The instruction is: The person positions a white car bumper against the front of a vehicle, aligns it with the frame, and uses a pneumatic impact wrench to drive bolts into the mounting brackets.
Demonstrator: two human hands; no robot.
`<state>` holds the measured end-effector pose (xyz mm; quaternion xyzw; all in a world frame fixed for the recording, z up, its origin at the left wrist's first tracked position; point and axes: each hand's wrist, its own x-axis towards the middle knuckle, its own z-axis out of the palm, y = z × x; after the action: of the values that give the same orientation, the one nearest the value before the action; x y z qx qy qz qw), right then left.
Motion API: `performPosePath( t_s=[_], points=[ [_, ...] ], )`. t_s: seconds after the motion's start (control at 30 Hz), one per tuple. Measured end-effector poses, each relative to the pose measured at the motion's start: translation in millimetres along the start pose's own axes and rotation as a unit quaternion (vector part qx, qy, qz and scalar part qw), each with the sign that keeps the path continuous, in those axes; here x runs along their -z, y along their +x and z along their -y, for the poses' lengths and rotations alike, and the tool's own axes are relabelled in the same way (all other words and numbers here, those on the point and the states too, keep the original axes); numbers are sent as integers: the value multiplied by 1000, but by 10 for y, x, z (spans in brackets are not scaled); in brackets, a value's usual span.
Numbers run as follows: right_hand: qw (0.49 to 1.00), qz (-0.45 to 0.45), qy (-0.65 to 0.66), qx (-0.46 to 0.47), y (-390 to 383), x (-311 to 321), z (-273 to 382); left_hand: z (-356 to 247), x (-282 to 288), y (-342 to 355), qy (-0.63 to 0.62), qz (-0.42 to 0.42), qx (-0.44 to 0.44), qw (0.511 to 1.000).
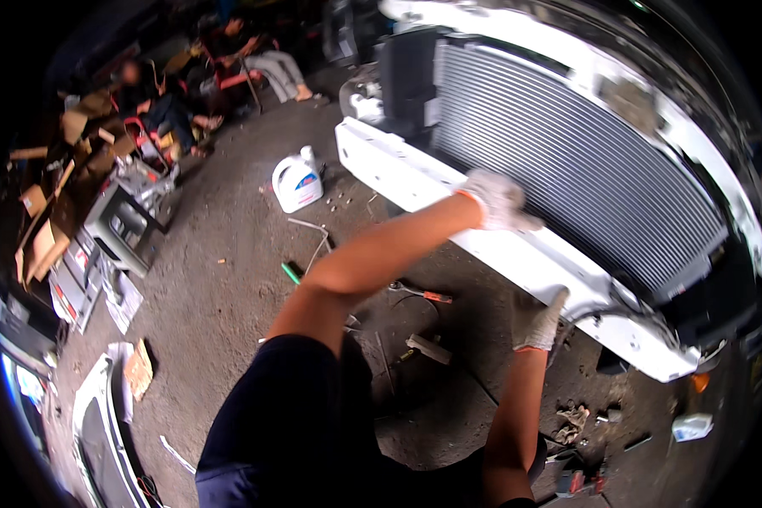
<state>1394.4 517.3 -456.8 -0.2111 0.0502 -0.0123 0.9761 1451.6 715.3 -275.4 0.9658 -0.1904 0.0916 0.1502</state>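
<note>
Finned radiator [559, 161] fills the upper right; white beam [508, 258], the piece under the hands, slants across its near side, upper left to lower right. Left hand [495, 201] is at the beam's upper edge, blurred; right hand [538, 322] is at the lower edge, thumb apparently on the face. Whether either hand's fingers close on the metal: cannot tell. Judgement: support both edges, shift the beam slowly and evenly, keep left knuckles off the fins. Tight side: radiator, just behind. Freer side: toward the body and left, short of the white jug [297, 184]. Probable trip point: orange-handled tool [437, 297].
</note>
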Motion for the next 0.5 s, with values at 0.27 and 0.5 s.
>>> performPosePath(
  t_s=[0.27, 0.5],
  points=[
    [970, -142, -64, 185, 260, -393, -460, 617, -293, -66, -4, -51, -175, 983],
    [972, -150, 10, 182, 264, -311, -185, 2487, -224, -995, -206, -642, 225, 703]
  ],
)
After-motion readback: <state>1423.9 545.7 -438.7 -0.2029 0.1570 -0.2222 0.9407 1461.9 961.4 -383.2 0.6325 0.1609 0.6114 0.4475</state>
